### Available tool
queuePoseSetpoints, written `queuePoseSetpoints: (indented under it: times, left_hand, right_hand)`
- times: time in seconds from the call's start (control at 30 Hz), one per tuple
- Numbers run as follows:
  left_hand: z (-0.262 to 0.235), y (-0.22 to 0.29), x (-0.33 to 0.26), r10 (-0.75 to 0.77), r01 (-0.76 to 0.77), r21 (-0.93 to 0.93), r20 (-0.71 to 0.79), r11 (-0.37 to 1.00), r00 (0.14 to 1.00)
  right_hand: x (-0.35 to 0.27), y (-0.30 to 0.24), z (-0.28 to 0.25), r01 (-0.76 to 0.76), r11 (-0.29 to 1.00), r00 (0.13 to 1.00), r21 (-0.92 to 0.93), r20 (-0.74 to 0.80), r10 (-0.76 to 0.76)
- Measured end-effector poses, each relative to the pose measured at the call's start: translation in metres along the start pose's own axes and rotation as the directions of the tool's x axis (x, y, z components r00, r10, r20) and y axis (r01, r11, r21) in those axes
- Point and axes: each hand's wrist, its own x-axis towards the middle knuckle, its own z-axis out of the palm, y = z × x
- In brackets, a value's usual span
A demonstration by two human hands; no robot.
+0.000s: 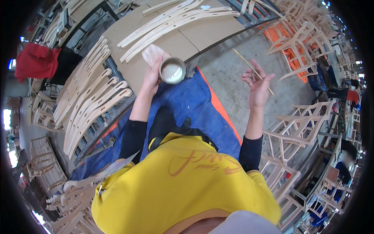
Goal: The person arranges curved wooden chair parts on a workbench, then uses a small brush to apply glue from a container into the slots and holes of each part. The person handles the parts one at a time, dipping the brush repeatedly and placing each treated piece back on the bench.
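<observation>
My left hand [152,76] is closed round a round cup [172,71] with pale, milky liquid inside. A crumpled whitish cloth or paper [153,55] sticks out above the same hand. Off to the right, my right hand [256,84] is raised over the concrete floor, palm turned up. It holds a thin wooden stick [244,60] between thumb and fingers, and the other fingers are loosely curled. The stick slants from upper left to lower right, its tip in the air. Beyond the cup, long curved wooden pieces [175,26] lie on a cardboard-covered table [206,33].
More curved wooden pieces [91,93] lie on rollers at the left. A blue tarpaulin with orange edging [194,105] is beneath me. Wooden chair frames [300,124] stand at the right, others on an orange sheet [286,45]. A person in red [37,61] is at far left.
</observation>
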Motion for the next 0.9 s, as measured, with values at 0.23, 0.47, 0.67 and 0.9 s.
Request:
queuePoseSetpoints:
  times: [0.23,0.47,0.67,0.9]
  left_hand:
    - [0.086,0.057,0.038,0.330,-0.330,0.121,0.019,0.936,0.944]
    - [0.191,0.066,0.095,0.509,-0.538,0.188,0.185,0.822,0.841]
    - [0.281,0.066,0.165,0.468,-0.546,0.261,0.307,0.796,0.829]
    - [0.348,0.084,0.230,0.536,-0.630,0.290,0.344,0.720,0.771]
  right_hand:
    - [-0.017,-0.055,0.001,0.010,0.992,0.999,-0.126,0.044,-0.004]
    - [0.052,-0.071,-0.005,0.158,0.953,0.987,-0.260,0.075,-0.143]
    - [0.156,-0.076,-0.037,0.389,0.718,0.912,-0.577,0.135,-0.386]
    - [0.255,-0.095,-0.078,0.298,0.728,0.954,-0.617,0.191,-0.229]
